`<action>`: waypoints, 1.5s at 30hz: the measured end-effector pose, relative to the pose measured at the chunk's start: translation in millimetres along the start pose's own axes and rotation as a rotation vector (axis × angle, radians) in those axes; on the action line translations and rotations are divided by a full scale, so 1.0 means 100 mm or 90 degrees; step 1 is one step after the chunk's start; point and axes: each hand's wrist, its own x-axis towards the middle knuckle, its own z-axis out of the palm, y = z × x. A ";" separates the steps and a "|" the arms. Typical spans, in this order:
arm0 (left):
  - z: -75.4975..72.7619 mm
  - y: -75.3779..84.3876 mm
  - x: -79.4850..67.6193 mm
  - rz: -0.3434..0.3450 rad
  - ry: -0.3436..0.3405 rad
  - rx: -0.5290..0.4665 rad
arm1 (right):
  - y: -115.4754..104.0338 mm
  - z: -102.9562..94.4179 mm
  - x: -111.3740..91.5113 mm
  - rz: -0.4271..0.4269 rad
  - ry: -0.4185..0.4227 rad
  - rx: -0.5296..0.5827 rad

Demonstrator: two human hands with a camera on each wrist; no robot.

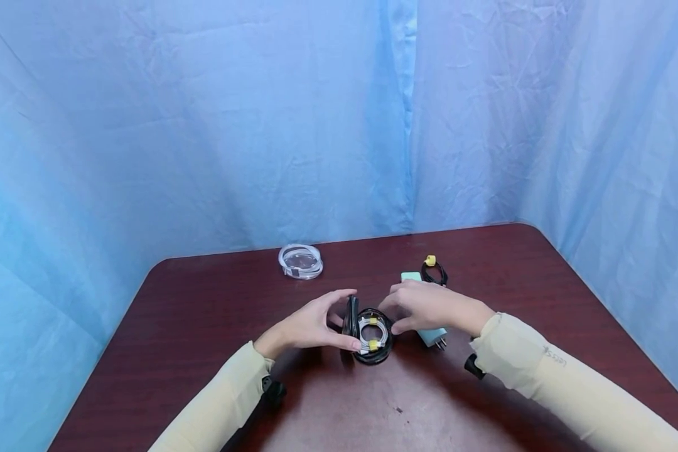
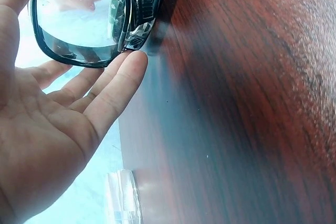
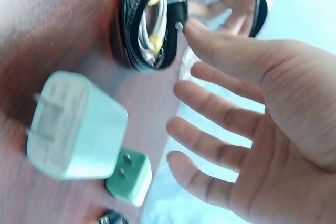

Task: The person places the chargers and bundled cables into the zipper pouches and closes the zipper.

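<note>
A round black case (image 1: 375, 360) is lying open on the dark red, wood-grained table (image 1: 203, 333), its lid (image 2: 73, 30) standing upright at its left, with a clear window framed by a glossy black rim. Inside the case, a pale coiled cable (image 3: 161, 19) is forming a neat ring, two yellow ties binding it. The left hand (image 1: 313, 325) is gripping the lid, thumb on the near edge and fingers reaching around the far side; these are showing through the clear window. The right hand (image 1: 429, 306) is hovering at the case's right with fingers apart and loosely bent, holding nothing; whether its thumb is touching the case, I cannot tell. To the right of the case, partly under that hand, a smooth, pale green block charger (image 3: 79, 129) is lying with two metal prongs out, and a smaller green charger (image 3: 128, 177) is resting beyond it. Farther right and beyond the case, a thin black cable (image 1: 436, 274) is curling beneath a yellow tie. Beyond the case to the left, a whitish, see-through coil (image 1: 301, 261) is lying flat.
</note>
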 end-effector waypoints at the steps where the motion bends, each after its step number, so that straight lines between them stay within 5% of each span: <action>1: 0.00 0.00 0.00 -0.001 0.001 0.003 | 0.01 -0.02 -0.03 -0.001 -0.010 0.004; 12: 0.00 0.00 -0.02 -0.002 -0.001 0.023 | 0.22 -0.16 -0.45 0.034 -0.116 -0.002; 37: 0.00 -0.02 0.00 -0.007 -0.003 0.023 | 0.41 0.06 -0.55 0.005 -0.032 -0.031; 45: 0.02 -0.01 -0.01 -0.008 -0.008 0.018 | 0.40 0.09 -0.55 0.042 -0.032 -0.021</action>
